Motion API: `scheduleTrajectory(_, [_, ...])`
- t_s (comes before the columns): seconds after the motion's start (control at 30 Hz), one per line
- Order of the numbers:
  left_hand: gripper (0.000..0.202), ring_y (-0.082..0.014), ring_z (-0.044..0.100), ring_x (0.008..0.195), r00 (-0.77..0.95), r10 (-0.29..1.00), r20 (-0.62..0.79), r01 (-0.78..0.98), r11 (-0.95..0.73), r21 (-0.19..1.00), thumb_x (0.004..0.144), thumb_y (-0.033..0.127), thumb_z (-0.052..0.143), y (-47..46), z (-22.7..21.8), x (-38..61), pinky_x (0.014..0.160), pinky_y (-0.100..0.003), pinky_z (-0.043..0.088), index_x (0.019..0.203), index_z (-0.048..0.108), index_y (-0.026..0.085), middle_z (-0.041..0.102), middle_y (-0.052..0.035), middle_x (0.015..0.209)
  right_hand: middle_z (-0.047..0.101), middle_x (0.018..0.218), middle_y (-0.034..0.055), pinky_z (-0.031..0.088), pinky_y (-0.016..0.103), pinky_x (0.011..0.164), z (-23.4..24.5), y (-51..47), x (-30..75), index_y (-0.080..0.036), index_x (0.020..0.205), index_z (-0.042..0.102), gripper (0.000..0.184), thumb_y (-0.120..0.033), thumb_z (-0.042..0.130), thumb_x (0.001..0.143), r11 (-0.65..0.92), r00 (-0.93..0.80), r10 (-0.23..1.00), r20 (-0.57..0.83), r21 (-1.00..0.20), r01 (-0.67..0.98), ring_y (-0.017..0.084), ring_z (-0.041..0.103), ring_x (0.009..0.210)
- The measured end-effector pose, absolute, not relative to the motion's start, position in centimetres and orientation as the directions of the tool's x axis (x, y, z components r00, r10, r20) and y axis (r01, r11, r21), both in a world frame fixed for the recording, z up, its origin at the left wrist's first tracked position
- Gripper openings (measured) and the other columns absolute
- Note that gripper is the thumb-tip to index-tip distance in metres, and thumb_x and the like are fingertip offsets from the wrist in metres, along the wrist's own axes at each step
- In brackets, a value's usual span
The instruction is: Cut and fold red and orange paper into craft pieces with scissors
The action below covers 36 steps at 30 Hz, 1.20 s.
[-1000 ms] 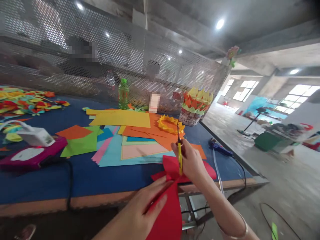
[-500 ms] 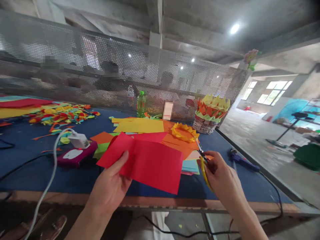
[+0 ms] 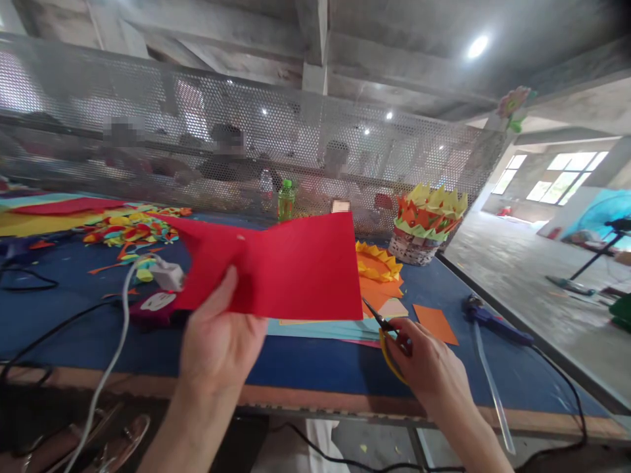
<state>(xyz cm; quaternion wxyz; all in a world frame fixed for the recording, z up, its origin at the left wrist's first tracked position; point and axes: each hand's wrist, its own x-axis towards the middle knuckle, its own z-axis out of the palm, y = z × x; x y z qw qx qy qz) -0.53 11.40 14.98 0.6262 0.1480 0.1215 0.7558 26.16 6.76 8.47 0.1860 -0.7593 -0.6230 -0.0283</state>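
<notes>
My left hand [image 3: 221,335] grips a creased sheet of red paper [image 3: 305,269], thumb on the near face and the other fingers behind it. The sheet is raised over the table and hides part of the paper stack. In my right hand [image 3: 428,355] is a pair of scissors [image 3: 389,348] with yellow on the handle. The scissors' tip points up and left, close to the red sheet's lower right corner; whether they touch, I cannot tell. Behind the sheet's right edge lies a ring of folded yellow-orange paper [image 3: 379,263]. Light blue sheets [image 3: 315,328] stick out below the red paper.
A layered paper basket [image 3: 426,230] and a green bottle [image 3: 286,200] stand toward the back. Coloured scraps [image 3: 133,230] are heaped at left, near a white charger [image 3: 166,272] and its cable. A blue glue gun [image 3: 497,320] with a glue stick lies right, beside an orange square [image 3: 436,324].
My left hand has raised and turned the red sheet. My right hand has lowered slightly, its scissors now nearer the sheet's corner. The orange square has come into sight, and the view has shifted left.
</notes>
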Motion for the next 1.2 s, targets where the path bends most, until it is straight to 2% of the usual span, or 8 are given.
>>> scheduleTrajectory(0.13, [0.035,-0.0189,0.075,0.083,0.032,0.977,-0.212,-0.903,0.119,0.414,0.097,0.006,0.042,10.7,11.5,3.5,0.073,-0.024,0.063,0.125,0.063,0.011,0.077,-0.0104,0.096,0.073,0.088,-0.0008,0.041,0.029,0.056,8.3,5.8,26.9,-0.034,0.106,0.063,0.026,-0.047,0.047,0.09,-0.205,0.281,0.918,0.28,-0.272,0.94,0.022,0.069,0.074])
scheduleTrajectory(0.27, [0.034,-0.0194,0.075,0.082,0.029,0.917,-0.398,-0.865,0.222,0.449,0.091,0.007,0.056,9.3,9.9,6.4,0.067,-0.024,0.063,0.124,0.062,0.012,0.077,-0.0098,0.099,0.075,0.093,-0.001,0.046,0.031,0.058,8.5,4.7,28.0,-0.035,0.108,0.063,0.032,-0.049,0.045,0.087,-0.275,0.359,0.892,0.275,-0.3,0.913,0.023,0.071,0.076])
scheduleTrajectory(0.47, [0.033,-0.0226,0.074,0.089,0.079,0.907,-0.413,-0.852,0.276,0.444,0.089,0.009,0.061,9.4,10.0,8.1,0.071,-0.029,0.064,0.121,0.062,0.014,0.076,-0.0103,0.103,0.076,0.095,0.0027,0.049,0.032,0.056,8.0,4.3,28.6,-0.031,0.111,0.064,0.038,-0.046,0.039,0.087,-0.257,0.32,0.921,0.222,-0.272,0.927,0.025,0.073,0.077])
scheduleTrajectory(0.57, [0.033,-0.0206,0.075,0.086,0.073,0.932,-0.355,-0.854,0.242,0.461,0.089,0.009,0.061,11.3,12.2,8.0,0.071,-0.027,0.064,0.121,0.063,0.015,0.075,-0.0084,0.105,0.077,0.085,0.003,0.047,0.032,0.052,7.5,4.7,28.6,-0.032,0.113,0.065,0.038,-0.047,0.039,0.088,-0.289,0.342,0.917,0.206,-0.246,0.925,0.026,0.072,0.07])
scheduleTrajectory(0.77, [0.032,-0.0236,0.067,0.111,0.116,0.992,0.055,-0.865,0.073,0.496,0.096,0.013,0.051,14.9,19.4,7.3,0.084,-0.028,0.061,0.126,0.061,0.015,0.071,-0.0086,0.119,0.076,0.083,0.0029,0.048,0.029,0.05,6.6,5.1,29.0,-0.032,0.109,0.066,0.035,-0.049,0.045,0.087,-0.207,0.301,0.9,0.315,-0.3,0.931,0.023,0.071,0.064])
scheduleTrajectory(0.9, [0.034,-0.0254,0.063,0.118,0.096,0.98,0.175,-0.876,-0.001,0.483,0.096,0.011,0.047,14.7,19.0,6.8,0.091,-0.032,0.059,0.127,0.062,0.016,0.069,-0.008,0.123,0.076,0.087,0.0029,0.051,0.03,0.054,5.8,4.8,29.4,-0.031,0.111,0.065,0.036,-0.049,0.045,0.087,-0.186,0.298,0.891,0.342,-0.323,0.928,0.023,0.072,0.068])
scheduleTrajectory(1.07, [0.035,-0.027,0.067,0.11,0.079,0.983,-0.163,-0.777,0.163,0.607,0.091,0.009,0.058,12.5,14.0,6.5,0.089,-0.034,0.06,0.125,0.063,0.014,0.071,-0.0108,0.12,0.077,0.093,0.0033,0.048,0.028,0.045,6.3,4.4,29.5,-0.032,0.11,0.065,0.035,-0.048,0.046,0.087,-0.199,0.288,0.909,0.301,-0.294,0.935,0.023,0.073,0.067])
scheduleTrajectory(1.2, [0.035,-0.0289,0.069,0.107,0.13,0.922,-0.365,-0.677,0.352,0.646,0.089,0.011,0.062,10.8,11.4,6.4,0.086,-0.037,0.061,0.124,0.062,0.011,0.07,-0.0148,0.119,0.076,0.107,0.0009,0.052,0.027,0.051,6.8,4.2,29.7,-0.034,0.115,0.062,0.034,-0.042,0.045,0.087,-0.195,0.273,0.929,0.25,-0.297,0.935,0.023,0.075,0.081])
